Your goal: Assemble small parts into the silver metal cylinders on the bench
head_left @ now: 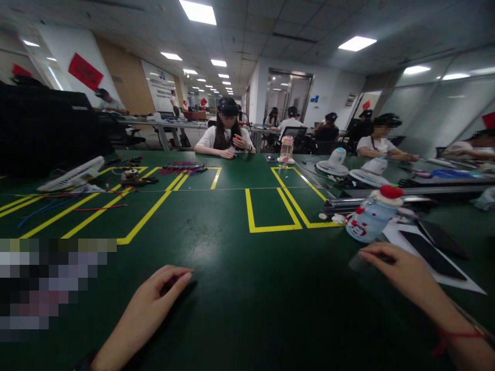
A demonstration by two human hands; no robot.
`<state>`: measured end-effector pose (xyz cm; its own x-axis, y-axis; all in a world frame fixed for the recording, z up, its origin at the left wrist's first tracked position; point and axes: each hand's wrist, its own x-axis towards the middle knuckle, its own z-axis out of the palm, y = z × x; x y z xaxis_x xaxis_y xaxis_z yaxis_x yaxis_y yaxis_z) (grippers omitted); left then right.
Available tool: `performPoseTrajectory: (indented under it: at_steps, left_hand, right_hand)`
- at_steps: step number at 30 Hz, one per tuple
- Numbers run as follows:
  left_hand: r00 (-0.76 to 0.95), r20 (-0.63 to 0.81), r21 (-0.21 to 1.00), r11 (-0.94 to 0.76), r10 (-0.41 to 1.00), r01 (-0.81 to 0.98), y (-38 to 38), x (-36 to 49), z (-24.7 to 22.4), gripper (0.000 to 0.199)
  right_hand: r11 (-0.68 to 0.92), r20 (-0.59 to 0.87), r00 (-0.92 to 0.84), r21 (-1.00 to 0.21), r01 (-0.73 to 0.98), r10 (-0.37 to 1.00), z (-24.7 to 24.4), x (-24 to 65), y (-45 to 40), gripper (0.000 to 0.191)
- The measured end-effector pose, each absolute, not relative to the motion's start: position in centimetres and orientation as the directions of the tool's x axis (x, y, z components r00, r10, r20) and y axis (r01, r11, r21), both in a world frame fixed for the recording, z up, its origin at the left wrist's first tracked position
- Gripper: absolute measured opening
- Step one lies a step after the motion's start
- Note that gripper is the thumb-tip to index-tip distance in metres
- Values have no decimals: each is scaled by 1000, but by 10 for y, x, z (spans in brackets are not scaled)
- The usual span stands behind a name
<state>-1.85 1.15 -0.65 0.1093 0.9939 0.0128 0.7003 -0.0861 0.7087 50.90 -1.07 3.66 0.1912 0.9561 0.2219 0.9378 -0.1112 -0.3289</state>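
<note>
Here at the green worktop (216, 309), both hands are out over the near side, well apart. The left hand (157, 293) is low, its thumb and fingertips drawn together, and I can see nothing between them. Across to the right, the right hand (404, 270) has thumb and forefinger pinched, and there's the clear filmy piece (356, 263) at the fingertips, see-through and blurred, so I can't tell what it is exactly. A red cord (460, 334) circles that wrist.

Just beyond that pinch stands the light-blue tumbler (365, 221), cartoon print on its side, red on top. Next to it, a white sheet (469, 287) carries a flat black device (431, 255). Yellow tape (251, 211) marks out boxes across the middle, and over on the far left a red wire (100, 208) and a blue wire (42, 208) trail near a bundle of coloured wires (183, 168). Farther back, it's two white fans on the right, a clear bottle (286, 152) with a pink lid, and a person (209, 139) in headgear seated opposite, hands raised near the chest.
</note>
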Motion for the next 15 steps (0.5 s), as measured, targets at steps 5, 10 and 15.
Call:
performPoseTrajectory:
  at_steps: [5, 10, 15]
  left_hand:
    - [113, 9, 726, -84, 994, 683, 11, -19, -6, 31]
    - [109, 5, 720, -79, 994, 689, 11, -19, -6, 32]
    - [107, 24, 732, -90, 994, 675, 12, -19, -9, 32]
  right_hand:
    - [-153, 182, 245, -407, 900, 952, 31, 512, -12, 39]
    - [-221, 247, 358, -449, 866, 901, 28, 517, -20, 44]
    - [-236, 206, 331, -381, 894, 921, 33, 515, -18, 45]
